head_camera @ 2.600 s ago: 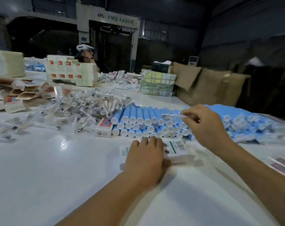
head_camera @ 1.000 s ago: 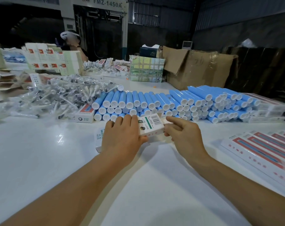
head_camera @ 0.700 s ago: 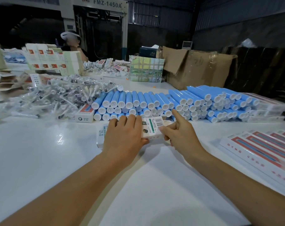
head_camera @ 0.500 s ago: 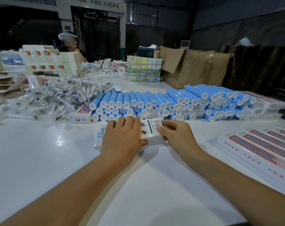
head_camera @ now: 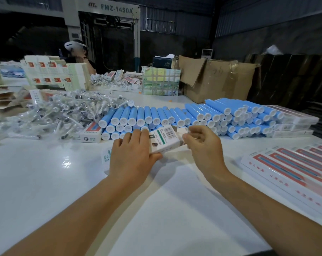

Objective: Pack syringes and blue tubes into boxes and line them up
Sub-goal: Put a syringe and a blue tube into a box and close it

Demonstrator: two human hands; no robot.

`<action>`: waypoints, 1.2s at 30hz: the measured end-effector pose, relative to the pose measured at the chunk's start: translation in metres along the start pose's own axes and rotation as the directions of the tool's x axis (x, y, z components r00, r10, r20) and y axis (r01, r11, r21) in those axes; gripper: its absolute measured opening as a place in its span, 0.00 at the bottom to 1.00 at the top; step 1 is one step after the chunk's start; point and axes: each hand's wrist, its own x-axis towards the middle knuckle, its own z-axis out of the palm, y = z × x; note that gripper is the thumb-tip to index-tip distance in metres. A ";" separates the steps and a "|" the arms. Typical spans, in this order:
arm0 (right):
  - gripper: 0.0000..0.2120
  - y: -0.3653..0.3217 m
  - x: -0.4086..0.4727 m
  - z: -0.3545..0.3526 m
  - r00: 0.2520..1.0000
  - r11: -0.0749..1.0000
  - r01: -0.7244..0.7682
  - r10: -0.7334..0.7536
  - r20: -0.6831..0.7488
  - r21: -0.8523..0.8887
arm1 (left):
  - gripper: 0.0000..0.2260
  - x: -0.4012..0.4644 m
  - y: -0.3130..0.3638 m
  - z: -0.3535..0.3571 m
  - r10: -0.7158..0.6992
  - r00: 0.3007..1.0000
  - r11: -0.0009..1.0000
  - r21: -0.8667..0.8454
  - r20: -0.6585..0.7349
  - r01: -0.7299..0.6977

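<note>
The left hand [head_camera: 132, 159] lies over a long white box [head_camera: 164, 143] on the white table [head_camera: 46, 182], fingers curled over its far edge and thumb under its near side, gripping it, while the right hand [head_camera: 204, 146] pinches the open end flap [head_camera: 182, 130] at the box's right end. Just behind it lie stacked blue tubes [head_camera: 175, 117], with bagged syringes [head_camera: 60, 113] heaped to their left and finished boxes [head_camera: 293, 169] lined up at the right

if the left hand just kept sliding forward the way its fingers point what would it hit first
Most likely the blue tubes: the left hand lies over the box with its fingertips aimed at the stack's capped front ends. The gap looks small, though depth is hard to judge from this view.
</note>
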 end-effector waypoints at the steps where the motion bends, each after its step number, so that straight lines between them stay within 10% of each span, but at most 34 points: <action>1: 0.10 0.001 0.002 -0.001 0.998 1.000 -0.019 0.019 -0.062 0.013 | 0.30 0.000 0.000 -0.001 -0.013 1.000 1.000 -0.004 -0.008 0.013; 5: 0.23 0.000 0.006 0.005 0.851 0.735 -0.524 0.470 0.235 0.430 | 0.30 -0.001 0.003 -0.002 0.002 1.000 1.000 -0.017 0.003 -0.002; 8: 0.23 -0.003 0.002 0.008 0.760 0.449 -0.649 0.428 0.490 0.615 | 0.30 -0.003 0.007 0.000 0.050 0.998 0.999 0.008 0.028 -0.050; 11: 0.15 0.001 0.001 0.012 0.859 0.584 -0.512 0.340 0.383 0.630 | 0.30 -0.004 0.009 0.003 0.071 0.997 0.997 0.036 0.006 -0.071; 15: 0.13 0.001 -0.008 0.012 0.970 0.959 -0.183 0.141 0.199 0.216 | 0.32 -0.006 0.013 0.004 0.092 0.996 0.992 0.085 0.004 -0.092; 21: 0.21 -0.001 -0.022 0.019 0.968 0.944 0.097 -0.017 0.249 -0.316 | 0.31 -0.014 0.018 0.004 0.160 0.986 0.970 0.177 0.038 -0.164; 36: 0.27 -0.005 -0.011 0.012 0.932 0.842 -0.311 0.179 0.316 0.440 | 0.30 -0.011 0.017 -0.010 0.135 0.988 0.990 0.035 -0.069 -0.133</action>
